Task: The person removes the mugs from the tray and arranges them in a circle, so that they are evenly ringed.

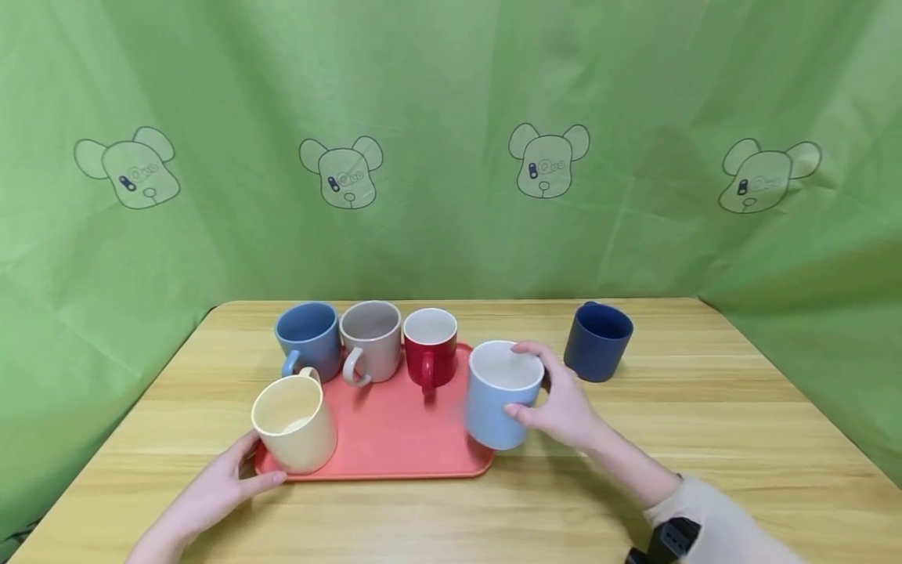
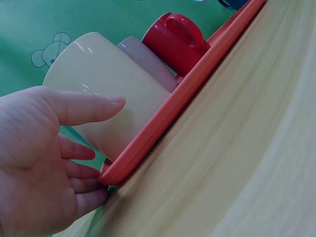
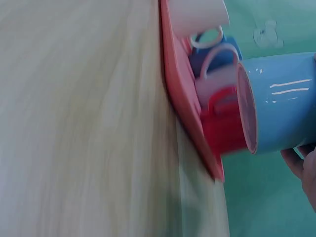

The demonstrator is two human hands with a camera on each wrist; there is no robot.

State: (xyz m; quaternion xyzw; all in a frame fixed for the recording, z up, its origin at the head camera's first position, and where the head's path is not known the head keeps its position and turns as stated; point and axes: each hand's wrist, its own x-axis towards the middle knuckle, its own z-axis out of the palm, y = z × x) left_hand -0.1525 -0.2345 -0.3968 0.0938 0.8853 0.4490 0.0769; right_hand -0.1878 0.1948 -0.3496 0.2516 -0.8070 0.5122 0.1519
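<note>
Head: right grip (image 1: 564,403) clamped on light-blue mug (image 1: 496,411) at right end of red tray (image 1: 395,446); small marks on bear-head prints (image 1: 550,166) illegible. Left wrist: left grip (image 2: 37,158) apart, beside cream mug (image 2: 108,79). Right wrist: light-blue mug near red mug (image 3: 224,131).

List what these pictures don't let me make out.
Head view: navy mug, most of its handle, behind its own body.
Head view: lettering on the green curtain, too small to read.
Left wrist view: part of the grey mug, behind the cream mug.
Right wrist view: right hand and light blue mug, cut by the right edge.
</note>
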